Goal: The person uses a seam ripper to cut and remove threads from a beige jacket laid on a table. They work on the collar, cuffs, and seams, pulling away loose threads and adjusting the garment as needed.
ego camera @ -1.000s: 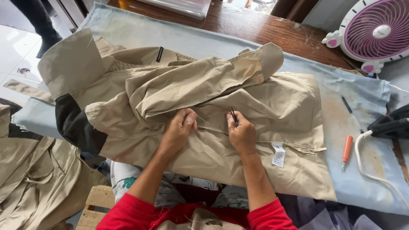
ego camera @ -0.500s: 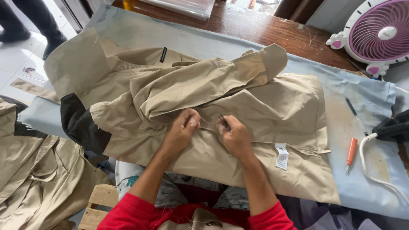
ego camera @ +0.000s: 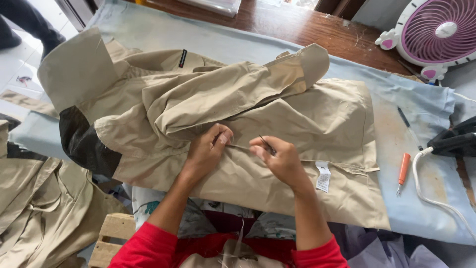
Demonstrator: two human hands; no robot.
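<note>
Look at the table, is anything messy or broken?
Nothing looks broken. The tan jacket is rumpled, one sleeve flopped across it. The left hand pinches a seam; the right hand holds a thin dark tool. The blue cover has brownish stains near the orange tool.

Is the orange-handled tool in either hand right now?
No, the orange-handled tool lies on the blue table cover, apart from the right hand, which holds a thin dark tool over the khaki garment.

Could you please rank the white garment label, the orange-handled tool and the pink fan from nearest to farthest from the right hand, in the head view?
1. White garment label, just right of the right hand.
2. Orange-handled tool, farther right.
3. Pink fan, upper right corner.
</note>
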